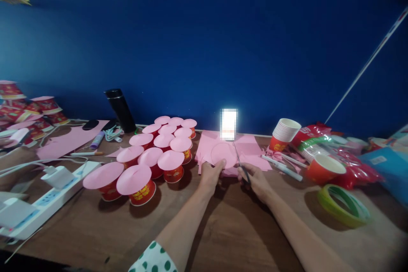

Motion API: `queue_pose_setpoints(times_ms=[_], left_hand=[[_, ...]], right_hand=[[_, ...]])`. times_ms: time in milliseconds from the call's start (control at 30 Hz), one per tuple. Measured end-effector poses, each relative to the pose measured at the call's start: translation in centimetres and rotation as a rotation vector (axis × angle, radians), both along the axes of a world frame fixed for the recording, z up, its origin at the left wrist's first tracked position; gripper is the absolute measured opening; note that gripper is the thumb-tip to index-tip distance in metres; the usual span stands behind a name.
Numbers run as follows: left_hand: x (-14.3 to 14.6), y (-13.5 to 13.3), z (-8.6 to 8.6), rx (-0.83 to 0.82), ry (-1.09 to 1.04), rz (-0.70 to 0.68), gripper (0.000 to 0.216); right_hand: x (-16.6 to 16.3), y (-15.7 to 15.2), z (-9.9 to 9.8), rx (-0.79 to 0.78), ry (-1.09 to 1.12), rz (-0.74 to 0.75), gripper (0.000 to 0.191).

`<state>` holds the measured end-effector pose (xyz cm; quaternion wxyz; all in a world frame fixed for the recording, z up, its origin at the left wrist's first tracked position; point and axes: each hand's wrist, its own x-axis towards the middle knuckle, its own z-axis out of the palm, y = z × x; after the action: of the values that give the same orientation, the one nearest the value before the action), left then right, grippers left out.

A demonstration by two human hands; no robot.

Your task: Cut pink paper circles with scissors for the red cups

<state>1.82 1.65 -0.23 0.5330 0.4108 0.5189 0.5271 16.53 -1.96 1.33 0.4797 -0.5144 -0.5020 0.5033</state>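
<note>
A sheet of pink paper (224, 156) with a circle drawn on it lies in front of me, over other pink sheets (251, 144). My left hand (211, 175) pinches its near edge, thumb on top. In my right hand (256, 180) are scissors (244, 170), fingers closed round the handles. Their blades point away from me, at the right side of the circle. Behind the paper stands a bright phone screen (228, 124), blurred out. To the left, several red paper cups (143, 194) stand upside down, each topped with a pink paper disc (134, 179).
At left lie a white power strip (68, 197) with chargers, a black bottle (120, 110) and more stacked cups (47, 108). On the right are a cup stack (285, 134), white markers (282, 168), green tape (344, 206) and bagged cups (315, 140). Another person's arm (14, 165) reaches in at left.
</note>
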Motion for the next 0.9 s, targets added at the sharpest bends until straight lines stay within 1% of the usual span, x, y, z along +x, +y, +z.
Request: queue_pose_setpoints(times_ms=[233, 600, 767, 900], left_hand=[[0.01, 0.14, -0.09, 0.04, -0.039, -0.007, 0.037], [-0.03, 0.11, 0.01, -0.002, -0.05, -0.022, 0.038], [-0.03, 0.05, 0.27, 0.009, -0.066, -0.028, 0.037], [-0.03, 0.14, 0.11, 0.019, -0.066, -0.023, 0.037]], right_hand=[[0.31, 0.18, -0.27, 0.022, -0.019, 0.021, 0.045], [0.32, 0.18, -0.3, 0.039, -0.019, 0.018, 0.044], [0.27, 0.08, -0.12, 0.032, -0.022, 0.022, 0.044], [0.2, 0.0, 0.05, 0.031, -0.025, 0.02, 0.045]])
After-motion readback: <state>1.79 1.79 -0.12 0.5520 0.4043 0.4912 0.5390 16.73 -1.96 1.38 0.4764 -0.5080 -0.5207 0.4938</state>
